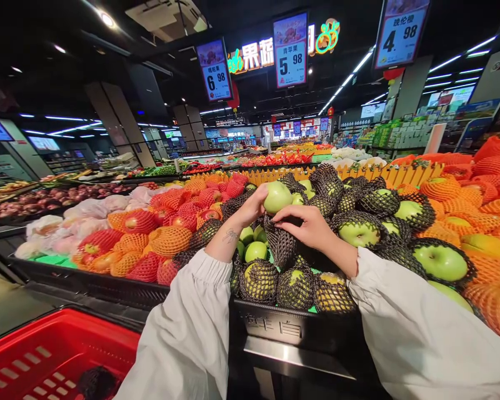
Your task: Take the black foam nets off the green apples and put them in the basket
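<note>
My left hand (pixel 253 209) is closed around a bare green apple (pixel 277 198), held up over the fruit display. Just right of it, my right hand (pixel 310 225) pinches the top of a black foam net sleeve (pixel 281 244), which hangs down below the fingers. Whether anything is inside that sleeve I cannot tell. Under my hands lie loose green apples (pixel 256 251) without nets. Along the front edge sit more apples in black nets, such as a netted apple (pixel 258 280).
A black display bin (pixel 291 328) holds the apples. Red and orange netted fruit (pixel 170 238) lies to the left, orange-netted fruit (pixel 491 244) to the right. At lower left stands a red shopping basket (pixel 62 328) with a dark netted item (pixel 95 383). Price screens (pixel 290 50) hang overhead.
</note>
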Tool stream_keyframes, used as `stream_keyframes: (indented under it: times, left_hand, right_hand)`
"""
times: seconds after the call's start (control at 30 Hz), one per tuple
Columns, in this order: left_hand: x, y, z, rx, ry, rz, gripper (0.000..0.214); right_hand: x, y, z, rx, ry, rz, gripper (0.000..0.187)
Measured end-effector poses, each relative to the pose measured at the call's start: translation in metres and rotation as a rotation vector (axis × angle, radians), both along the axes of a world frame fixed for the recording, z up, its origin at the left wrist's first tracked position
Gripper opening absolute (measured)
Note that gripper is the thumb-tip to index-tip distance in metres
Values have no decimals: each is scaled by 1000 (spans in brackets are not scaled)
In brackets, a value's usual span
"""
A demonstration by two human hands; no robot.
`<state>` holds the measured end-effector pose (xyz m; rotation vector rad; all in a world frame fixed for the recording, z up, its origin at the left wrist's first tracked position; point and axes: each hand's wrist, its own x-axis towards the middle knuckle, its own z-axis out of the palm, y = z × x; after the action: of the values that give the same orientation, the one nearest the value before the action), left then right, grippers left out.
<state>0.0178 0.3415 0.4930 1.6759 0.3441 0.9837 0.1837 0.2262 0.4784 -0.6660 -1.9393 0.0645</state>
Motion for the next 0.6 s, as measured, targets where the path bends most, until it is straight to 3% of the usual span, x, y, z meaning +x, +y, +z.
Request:
stream_keyframes:
  times: [0.23,0.4,0.6]
  left_hand:
    - [-5,-13,7,34,75,-59,60]
    - [-12,-9,3,-53,207,-140,71]
    - [-11,-8,4,223,183,-124,100]
  right_hand:
    - [2,-3,3,227,164,-127,8]
    - [3,-1,4,167,182,-176,1]
    - [2,-1,5,67,248,-138,6]
